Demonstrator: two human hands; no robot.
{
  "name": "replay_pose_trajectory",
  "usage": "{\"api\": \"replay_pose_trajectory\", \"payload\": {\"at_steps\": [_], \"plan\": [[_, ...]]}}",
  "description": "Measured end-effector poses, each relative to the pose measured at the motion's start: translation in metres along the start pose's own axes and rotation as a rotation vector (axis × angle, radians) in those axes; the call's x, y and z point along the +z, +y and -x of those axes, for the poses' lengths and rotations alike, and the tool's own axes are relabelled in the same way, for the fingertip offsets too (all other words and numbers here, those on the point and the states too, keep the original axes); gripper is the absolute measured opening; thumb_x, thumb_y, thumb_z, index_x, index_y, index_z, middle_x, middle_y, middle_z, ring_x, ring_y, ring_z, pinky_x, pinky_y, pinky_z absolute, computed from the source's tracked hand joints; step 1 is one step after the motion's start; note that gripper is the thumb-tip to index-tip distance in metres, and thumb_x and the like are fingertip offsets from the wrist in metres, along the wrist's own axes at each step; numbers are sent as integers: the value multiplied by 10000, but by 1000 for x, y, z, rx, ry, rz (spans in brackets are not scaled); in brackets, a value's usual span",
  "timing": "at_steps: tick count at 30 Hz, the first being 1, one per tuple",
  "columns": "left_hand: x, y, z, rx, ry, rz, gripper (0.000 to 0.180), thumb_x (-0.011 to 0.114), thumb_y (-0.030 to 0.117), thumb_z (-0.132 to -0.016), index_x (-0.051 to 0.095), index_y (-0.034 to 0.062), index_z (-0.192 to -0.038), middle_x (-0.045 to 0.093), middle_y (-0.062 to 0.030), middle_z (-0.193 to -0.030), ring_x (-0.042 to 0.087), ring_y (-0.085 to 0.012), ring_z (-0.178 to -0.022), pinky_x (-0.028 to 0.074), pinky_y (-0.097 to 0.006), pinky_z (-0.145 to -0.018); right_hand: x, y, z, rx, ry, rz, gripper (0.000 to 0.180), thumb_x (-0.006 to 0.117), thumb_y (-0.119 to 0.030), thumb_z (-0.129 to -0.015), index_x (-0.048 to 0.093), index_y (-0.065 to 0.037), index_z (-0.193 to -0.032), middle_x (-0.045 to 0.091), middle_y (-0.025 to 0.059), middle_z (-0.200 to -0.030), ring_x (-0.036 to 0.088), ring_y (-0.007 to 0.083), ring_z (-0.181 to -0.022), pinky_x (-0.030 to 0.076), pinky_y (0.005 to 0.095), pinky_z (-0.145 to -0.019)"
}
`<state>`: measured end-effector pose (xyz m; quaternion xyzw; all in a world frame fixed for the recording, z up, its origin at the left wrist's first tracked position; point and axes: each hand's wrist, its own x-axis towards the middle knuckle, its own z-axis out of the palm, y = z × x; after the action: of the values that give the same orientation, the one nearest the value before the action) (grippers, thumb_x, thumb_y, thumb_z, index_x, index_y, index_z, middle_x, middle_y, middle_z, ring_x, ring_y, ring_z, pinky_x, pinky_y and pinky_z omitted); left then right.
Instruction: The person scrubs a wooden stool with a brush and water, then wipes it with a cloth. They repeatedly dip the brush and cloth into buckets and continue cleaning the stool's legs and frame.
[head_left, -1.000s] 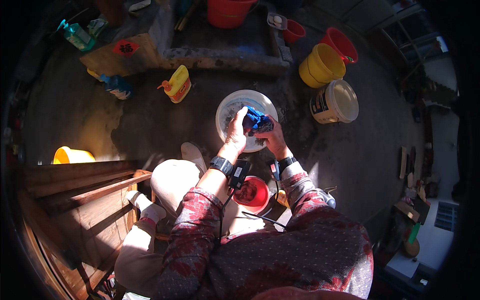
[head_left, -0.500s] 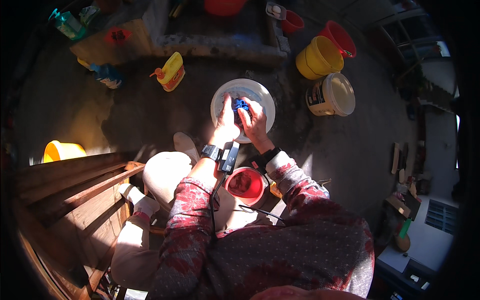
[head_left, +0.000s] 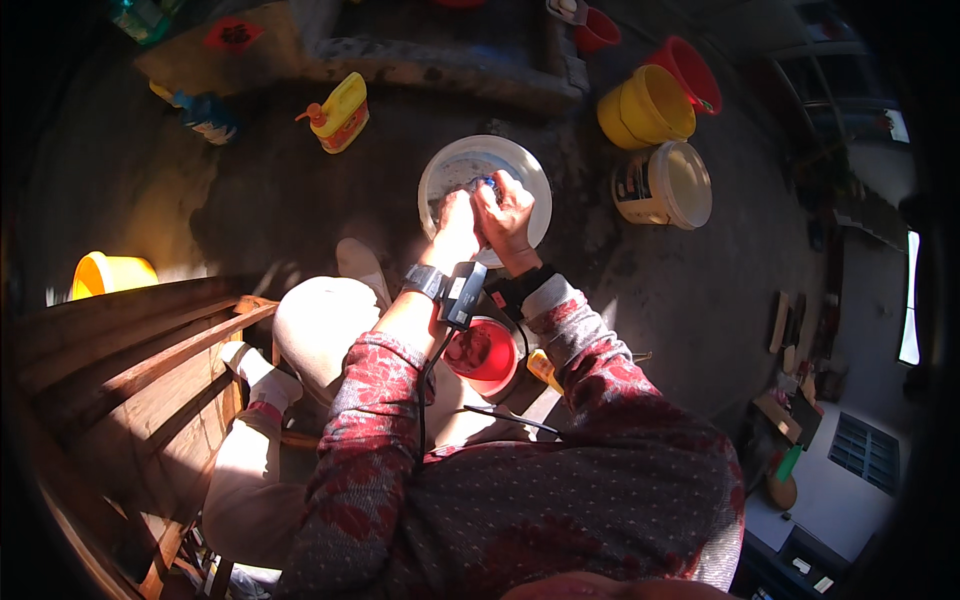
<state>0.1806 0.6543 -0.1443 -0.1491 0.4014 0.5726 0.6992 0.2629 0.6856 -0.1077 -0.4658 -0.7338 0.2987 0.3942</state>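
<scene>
Both my hands are over a round white basin (head_left: 541, 190) with cloudy water in it. A small piece of blue cloth (head_left: 488, 182) shows between them, mostly hidden by the fingers. My left hand (head_left: 458, 222) is closed and pressed against the right one. My right hand (head_left: 508, 208) curls its fingers over the cloth from the right side. Bands circle both wrists, and a small black box with a cable rests by the left one.
A red bucket (head_left: 497, 365) stands between my legs. On the right are a yellow bucket (head_left: 640, 110), a red bucket (head_left: 700, 65) and a white tub (head_left: 645, 190). Left of the basin stand a yellow pump bottle (head_left: 345, 112) and a blue bottle (head_left: 208, 118). A wooden chair (head_left: 150, 400) is at left.
My hands have come together and closed more tightly over the blue cloth, so less of it shows. The whole view has shifted slightly, with the basin higher in the picture.
</scene>
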Motion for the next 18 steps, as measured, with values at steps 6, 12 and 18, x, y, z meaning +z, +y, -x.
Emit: {"api": "replay_pose_trajectory", "payload": {"at_steps": [6, 12, 18], "plan": [[20, 0, 19, 61, -142, -36, 611, 494, 529, -941, 484, 80, -1354, 521, -83, -1333, 463, -239, -1242, 408, -409, -1018, -3, -4, -18, 76, 161, -154, 175, 555, -69, -828, 656, 35, -926, 657, 155, -785, 647, 239, -734, 511, 312, -733], [5, 12, 13, 56, -272, 172, 624, 434, 576, -955, 479, 58, -1299, 553, -110, -1262, 522, -230, -1188, 448, -348, -965, -13, -12, -10, -376, -67, 195, 364, 664, -292, -821, 649, -39, -1082, 668, 135, -1045, 620, 302, -1002, 399, 412, -964], [-26, 3, 10, 17, -278, 93, 451, 454, 453, -943, 538, 53, -1135, 585, -94, -1097, 560, -224, -1023, 477, -344, -849, -27, -14, -3, -487, -128, 237, 315, 716, -266, -779, 633, -44, -987, 631, 146, -973, 601, 329, -923, 434, 427, -874]]}}
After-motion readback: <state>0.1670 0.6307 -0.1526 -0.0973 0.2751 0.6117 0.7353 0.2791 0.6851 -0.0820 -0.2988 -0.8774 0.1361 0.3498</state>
